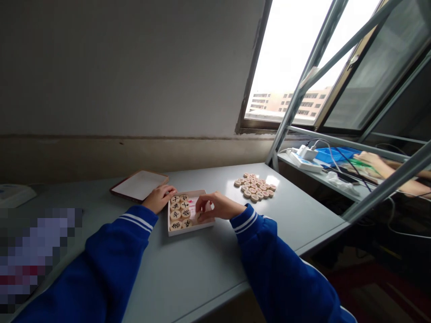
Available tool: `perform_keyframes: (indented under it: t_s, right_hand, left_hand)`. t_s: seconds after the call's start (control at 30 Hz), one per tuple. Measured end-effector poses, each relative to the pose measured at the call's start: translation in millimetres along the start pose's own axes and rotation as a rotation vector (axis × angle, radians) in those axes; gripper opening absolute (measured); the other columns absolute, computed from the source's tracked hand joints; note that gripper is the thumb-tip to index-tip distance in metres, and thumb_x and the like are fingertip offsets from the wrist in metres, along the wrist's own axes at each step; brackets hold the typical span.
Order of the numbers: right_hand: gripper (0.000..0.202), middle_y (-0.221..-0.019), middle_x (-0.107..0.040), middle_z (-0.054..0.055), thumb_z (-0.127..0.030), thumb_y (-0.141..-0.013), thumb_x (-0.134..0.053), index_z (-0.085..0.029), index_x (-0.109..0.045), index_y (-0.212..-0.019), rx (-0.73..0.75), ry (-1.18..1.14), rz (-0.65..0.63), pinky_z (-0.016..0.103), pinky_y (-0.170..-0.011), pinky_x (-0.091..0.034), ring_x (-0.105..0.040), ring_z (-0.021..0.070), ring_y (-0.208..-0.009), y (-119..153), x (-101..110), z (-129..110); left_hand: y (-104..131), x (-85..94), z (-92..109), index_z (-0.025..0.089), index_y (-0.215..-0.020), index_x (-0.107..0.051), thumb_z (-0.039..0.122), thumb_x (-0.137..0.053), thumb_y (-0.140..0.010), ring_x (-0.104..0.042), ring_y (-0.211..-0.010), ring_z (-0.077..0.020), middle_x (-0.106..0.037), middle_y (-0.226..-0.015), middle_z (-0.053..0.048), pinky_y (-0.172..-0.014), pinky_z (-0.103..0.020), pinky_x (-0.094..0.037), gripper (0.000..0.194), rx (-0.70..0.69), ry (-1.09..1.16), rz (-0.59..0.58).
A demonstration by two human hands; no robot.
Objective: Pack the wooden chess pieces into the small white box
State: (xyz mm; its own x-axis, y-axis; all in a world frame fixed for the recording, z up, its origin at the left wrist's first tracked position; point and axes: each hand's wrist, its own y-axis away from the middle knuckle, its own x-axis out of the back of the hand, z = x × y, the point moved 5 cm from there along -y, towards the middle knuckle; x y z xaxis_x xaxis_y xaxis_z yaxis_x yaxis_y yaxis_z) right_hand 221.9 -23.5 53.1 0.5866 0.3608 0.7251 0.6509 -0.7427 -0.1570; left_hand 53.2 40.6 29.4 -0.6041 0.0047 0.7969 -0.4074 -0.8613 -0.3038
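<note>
A shallow white box (202, 226) lies on the grey table and holds several round wooden chess discs (180, 211) in its left half. My left hand (160, 196) rests against the box's left edge, fingers curled on the rim. My right hand (217, 207) reaches into the right half of the box, fingertips pressed down; whether they pinch a disc is hidden. A loose pile of more wooden discs (256, 187) lies on the table further right, apart from both hands. Both arms wear blue sleeves with white stripes.
The box lid (138, 185) lies upturned behind my left hand. The grey table (188, 278) ends at the right, where a metal frame (387, 184) stands. Beyond it another person's hand (372, 160) rests on a shelf with chargers and cables. A wall and an open window are behind.
</note>
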Motion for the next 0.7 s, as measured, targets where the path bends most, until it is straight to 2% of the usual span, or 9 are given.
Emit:
perform_keyframes:
  t_s: [0.07, 0.13, 0.17, 0.23, 0.37, 0.47, 0.53, 0.63, 0.7]
  right_hand:
    - [0.024, -0.076, -0.062, 0.0, -0.028, -0.065, -0.065, -0.017, -0.06, -0.086, 0.001, -0.04, 0.191, 0.023, -0.068, -0.041, -0.055, 0.0096, -0.07, 2.7, 22.1, 11.1]
    - [0.021, -0.076, -0.063, 0.001, -0.028, -0.067, -0.063, -0.016, -0.06, -0.084, -0.084, -0.045, 0.379, 0.025, -0.069, -0.042, -0.056, 0.0107, -0.071, 9.7, 45.6, 28.3]
    - [0.019, -0.074, -0.063, 0.002, -0.028, -0.067, -0.063, -0.015, -0.061, -0.081, -0.138, -0.032, 0.432, 0.025, -0.067, -0.043, -0.056, 0.0111, -0.07, 14.1, 54.4, 37.2]
    - [0.018, -0.072, -0.063, 0.002, -0.029, -0.067, -0.063, -0.015, -0.061, -0.078, -0.211, 0.009, 0.425, 0.025, -0.064, -0.043, -0.056, 0.0115, -0.068, 21.4, 62.4, 51.3]
    - [0.013, -0.071, -0.062, 0.001, -0.028, -0.071, -0.06, -0.017, -0.062, -0.076, -0.229, 0.21, 0.285, 0.024, -0.064, -0.044, -0.055, 0.0108, -0.066, 28.4, 55.1, 64.6]
    - [0.006, -0.079, -0.059, 0.004, -0.02, -0.072, -0.059, -0.016, -0.062, -0.073, -0.277, 0.41, 0.377, 0.028, -0.073, -0.042, -0.054, 0.0132, -0.073, 30.0, 54.3, 70.2]
    - [0.008, -0.088, -0.057, 0.007, -0.015, -0.074, -0.055, -0.015, -0.062, -0.078, -0.282, 0.472, 0.441, 0.032, -0.081, -0.039, -0.052, 0.0153, -0.082, 29.0, 55.0, 71.0]
    - [0.012, -0.092, -0.056, 0.005, -0.018, -0.074, -0.056, -0.018, -0.062, -0.085, -0.251, 0.618, 0.406, 0.031, -0.082, -0.038, -0.051, 0.0153, -0.086, 25.9, 53.7, 68.8]
    - [0.011, -0.091, -0.056, 0.004, -0.023, -0.073, -0.059, -0.02, -0.062, -0.083, -0.288, 0.729, 0.359, 0.029, -0.08, -0.038, -0.05, 0.0154, -0.086, 28.1, 55.7, 70.1]
  left_hand:
    - [0.0, -0.8, 0.2, 0.017, -0.072, -0.055, 0.046, -0.031, -0.07, -0.055, -0.076, -0.0195, -0.062, -0.08, -0.008, -0.073, -0.029, -0.043, 0.038, 0.0, 0.011, -0.028]
    - [0.0, -1.3, 0.4, 0.017, -0.07, -0.055, 0.047, -0.031, -0.07, -0.056, -0.074, -0.0187, -0.062, -0.078, -0.007, -0.072, -0.028, -0.043, 0.038, 0.002, 0.023, -0.036]
    - [0.0, -1.3, 0.6, 0.017, -0.07, -0.054, 0.047, -0.031, -0.07, -0.056, -0.074, -0.0186, -0.062, -0.078, -0.007, -0.072, -0.028, -0.043, 0.038, 0.002, 0.026, -0.032]
    - [-0.1, -1.2, 1.0, 0.018, -0.07, -0.054, 0.047, -0.031, -0.07, -0.056, -0.076, -0.0186, -0.062, -0.079, -0.007, -0.073, -0.027, -0.043, 0.037, 0.002, 0.026, -0.023]
    - [0.2, -1.2, 1.3, 0.018, -0.071, -0.054, 0.048, -0.031, -0.069, -0.056, -0.079, -0.0197, -0.063, -0.08, -0.007, -0.074, -0.028, -0.043, 0.038, 0.016, 0.029, -0.027]
    - [0.8, -1.0, 1.3, 0.017, -0.072, -0.054, 0.048, -0.031, -0.069, -0.056, -0.081, -0.0203, -0.063, -0.082, -0.008, -0.074, -0.028, -0.043, 0.039, 0.025, 0.03, -0.036]
    - [1.3, -0.7, 1.5, 0.017, -0.073, -0.054, 0.047, -0.03, -0.07, -0.056, -0.08, -0.0198, -0.063, -0.082, -0.007, -0.074, -0.028, -0.042, 0.038, 0.021, 0.018, -0.037]
    - [1.6, -0.4, 1.2, 0.017, -0.072, -0.055, 0.046, -0.031, -0.071, -0.056, -0.078, -0.0191, -0.062, -0.081, -0.007, -0.073, -0.028, -0.042, 0.037, 0.004, -0.01, -0.021]
    - [1.4, -0.6, 0.1, 0.017, -0.072, -0.055, 0.045, -0.032, -0.071, -0.055, -0.078, -0.019, -0.062, -0.08, -0.007, -0.073, -0.028, -0.042, 0.036, -0.007, -0.019, -0.007]
